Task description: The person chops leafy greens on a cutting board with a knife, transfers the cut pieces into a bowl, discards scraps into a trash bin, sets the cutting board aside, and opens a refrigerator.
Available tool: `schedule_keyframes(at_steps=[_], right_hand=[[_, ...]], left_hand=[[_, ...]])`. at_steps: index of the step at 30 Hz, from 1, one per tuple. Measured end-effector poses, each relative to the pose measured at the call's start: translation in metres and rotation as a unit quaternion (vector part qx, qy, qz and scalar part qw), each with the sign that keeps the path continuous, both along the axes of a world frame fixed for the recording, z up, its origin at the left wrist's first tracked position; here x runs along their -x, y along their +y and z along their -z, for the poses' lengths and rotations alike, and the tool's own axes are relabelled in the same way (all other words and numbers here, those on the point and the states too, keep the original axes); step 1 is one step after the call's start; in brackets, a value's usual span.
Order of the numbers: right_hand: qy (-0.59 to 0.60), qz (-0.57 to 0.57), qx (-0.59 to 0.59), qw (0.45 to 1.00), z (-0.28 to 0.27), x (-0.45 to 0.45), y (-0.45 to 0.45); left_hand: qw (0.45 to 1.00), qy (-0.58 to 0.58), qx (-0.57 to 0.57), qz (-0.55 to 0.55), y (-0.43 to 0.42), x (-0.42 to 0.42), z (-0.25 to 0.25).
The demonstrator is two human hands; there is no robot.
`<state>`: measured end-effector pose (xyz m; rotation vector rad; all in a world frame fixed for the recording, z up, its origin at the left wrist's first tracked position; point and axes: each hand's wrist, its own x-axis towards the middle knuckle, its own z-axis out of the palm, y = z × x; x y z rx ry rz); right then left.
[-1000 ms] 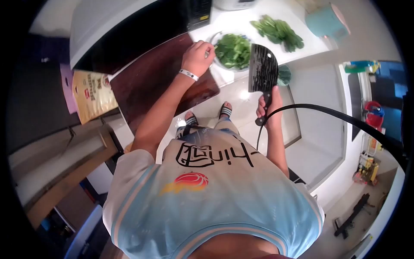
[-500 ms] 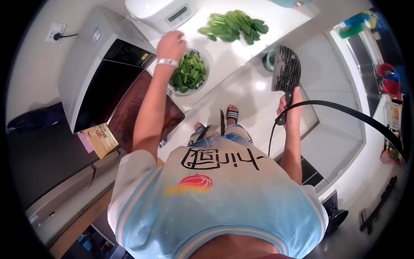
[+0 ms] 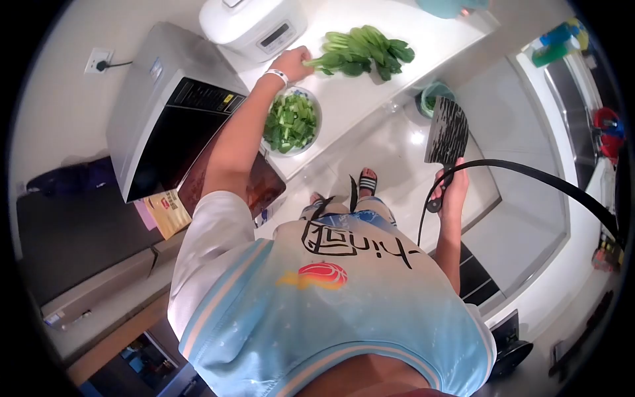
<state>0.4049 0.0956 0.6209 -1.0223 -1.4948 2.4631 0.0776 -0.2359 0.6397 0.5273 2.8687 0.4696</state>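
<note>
My left hand [image 3: 292,64], with a white band at its wrist, is at the stem end of a bunch of leafy greens [image 3: 368,51] on the white counter. Its fingers are closed around a stem, partly hidden from view. Just below that hand stands a patterned bowl [image 3: 319,118] filled with cut greens [image 3: 291,123]. Out to the right, my right hand [image 3: 453,190] grips the dark handle of a cleaver [image 3: 448,132]. The cleaver's broad, black-streaked blade points away from me above the floor.
A white rice cooker [image 3: 254,30] sits behind my left hand, and a microwave [image 3: 173,109] is to the left. A bin [image 3: 433,99] stands beyond the blade. A black cable [image 3: 529,169] crosses near my right wrist. The counter's edge [image 3: 370,106] runs diagonally.
My left hand has moved right, from above the bowl to the stems, and closed on them. The cleaver stays in my right hand, and the whole view has shifted slightly.
</note>
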Motion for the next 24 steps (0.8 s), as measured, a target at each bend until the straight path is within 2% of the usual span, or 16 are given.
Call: schedule_keyframes(at_steps=[1,3,6,8,9,11,12,13,15,16,17,19,20,21,24], right_hand=[[0.001,-0.005,-0.004,1.000,-0.002,0.003,-0.001],[0.003,-0.018,-0.012,1.000,-0.006,0.009,-0.005],[0.023,-0.053,-0.010,0.998,-0.018,0.026,-0.012],[0.047,-0.078,-0.023,0.996,-0.028,0.037,-0.024],[0.068,-0.095,-0.027,0.993,-0.031,0.043,-0.032],[0.088,-0.124,-0.029,0.988,-0.039,0.053,-0.053],[0.129,-0.132,-0.037,0.982,-0.068,0.014,-0.064],[0.149,-0.148,-0.040,0.977,-0.087,0.001,-0.072],[0.168,-0.184,-0.055,0.967,-0.117,-0.021,-0.103],[0.176,-0.198,-0.065,0.962,-0.130,-0.034,-0.123],[0.178,-0.213,-0.070,0.958,-0.138,-0.049,-0.142],[0.168,-0.240,-0.066,0.954,-0.143,-0.073,-0.168],[0.165,-0.261,-0.099,0.946,-0.148,-0.084,-0.185],[0.160,-0.268,-0.107,0.944,-0.149,-0.096,-0.201],[0.140,-0.324,-0.163,0.921,-0.148,-0.100,-0.250]], left_hand=[[0.998,0.025,-0.052,0.004,-0.004,-0.010,-0.014],[0.989,0.002,-0.140,-0.049,-0.018,-0.026,-0.047],[0.944,0.034,-0.315,-0.091,-0.069,-0.055,-0.085],[0.876,0.088,-0.462,-0.108,-0.096,-0.101,-0.119],[0.849,0.061,-0.509,-0.126,-0.122,-0.124,-0.128],[0.726,0.025,-0.672,-0.145,-0.147,-0.184,-0.150],[0.697,0.016,-0.706,-0.126,-0.172,-0.249,-0.167],[0.643,0.013,-0.750,-0.153,-0.191,-0.289,-0.167],[0.651,0.008,-0.737,-0.181,-0.247,-0.357,-0.146],[0.691,0.060,-0.654,-0.301,-0.254,-0.389,-0.147],[0.742,0.070,-0.574,-0.339,-0.275,-0.413,-0.137],[0.872,0.144,-0.326,-0.336,-0.284,-0.443,-0.127],[0.904,0.131,-0.188,-0.362,-0.288,-0.455,-0.122],[0.929,0.193,-0.078,-0.305,-0.298,-0.458,-0.103],[0.956,0.145,0.042,-0.250,-0.288,-0.435,-0.063]])
